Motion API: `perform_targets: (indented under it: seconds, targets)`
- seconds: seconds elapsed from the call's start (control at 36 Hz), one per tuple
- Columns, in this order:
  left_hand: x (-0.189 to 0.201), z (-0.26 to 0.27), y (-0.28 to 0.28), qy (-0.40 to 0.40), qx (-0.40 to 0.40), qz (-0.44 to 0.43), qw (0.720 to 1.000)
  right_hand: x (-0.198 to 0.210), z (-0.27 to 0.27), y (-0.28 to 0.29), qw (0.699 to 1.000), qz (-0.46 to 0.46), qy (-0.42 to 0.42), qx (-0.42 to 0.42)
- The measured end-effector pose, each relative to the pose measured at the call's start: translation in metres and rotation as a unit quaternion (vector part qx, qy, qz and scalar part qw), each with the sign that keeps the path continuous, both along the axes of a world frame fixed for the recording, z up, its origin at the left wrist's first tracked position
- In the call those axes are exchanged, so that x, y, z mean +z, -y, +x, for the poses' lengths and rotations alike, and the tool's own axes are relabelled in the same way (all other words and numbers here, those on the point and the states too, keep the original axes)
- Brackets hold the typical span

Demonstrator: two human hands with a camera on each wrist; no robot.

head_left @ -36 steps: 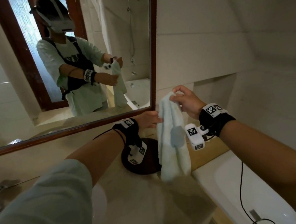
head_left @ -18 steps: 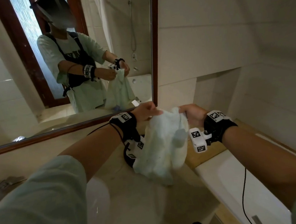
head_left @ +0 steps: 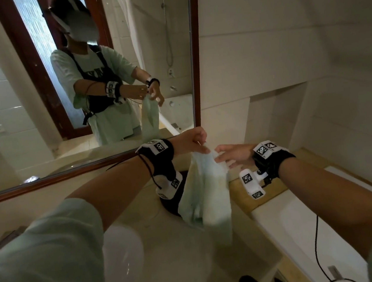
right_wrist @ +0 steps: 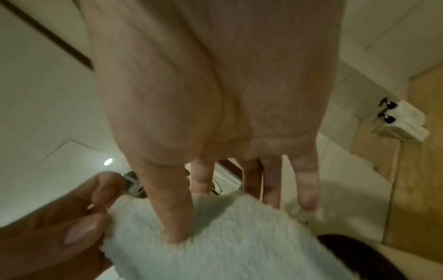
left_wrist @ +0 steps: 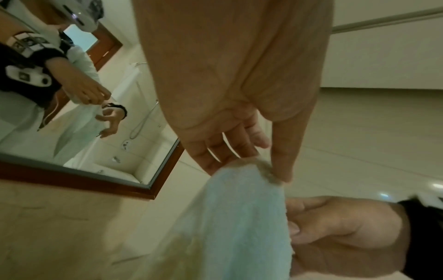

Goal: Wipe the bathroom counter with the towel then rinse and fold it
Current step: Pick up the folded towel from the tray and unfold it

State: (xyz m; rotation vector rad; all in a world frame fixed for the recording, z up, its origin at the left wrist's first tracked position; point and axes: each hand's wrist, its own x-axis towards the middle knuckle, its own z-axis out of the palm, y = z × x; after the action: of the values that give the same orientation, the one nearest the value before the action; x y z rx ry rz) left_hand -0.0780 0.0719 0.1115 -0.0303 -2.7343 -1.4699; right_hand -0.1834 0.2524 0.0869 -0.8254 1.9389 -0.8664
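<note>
A pale blue-white towel hangs in the air above the beige counter, in front of the mirror. My left hand pinches its top corner between thumb and fingers. My right hand is just right of it at the same top edge. The right thumb lies on the front of the towel and the straight fingers go behind it. From the left wrist view the right hand sits against the towel's right side. The towel's lower end hangs loose.
A dark round tray sits on the counter behind the towel. A wood-framed mirror runs along the back wall. A white bathtub with a wooden ledge lies to the right. A white basin shows at the lower left. Folded white towels rest on the far ledge.
The towel hung from my raised right hand, then was bunched between both hands. Now it hangs long from my left pinch, and my right hand has shifted along the top edge.
</note>
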Motion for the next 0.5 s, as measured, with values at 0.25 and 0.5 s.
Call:
perform_targets:
  seconds: [0.25, 0.5]
  targets:
    - [0.003, 0.005, 0.005, 0.002, -0.011, -0.11, 0.994, -0.004, 0.003, 0.003, 0.985, -0.057, -0.16, 0.031]
    - [0.001, 0.017, 0.01, 0.048, -0.02, -0.157, 0.986, 0.002, 0.006, 0.0, 0.976, 0.013, -0.211, 0.053]
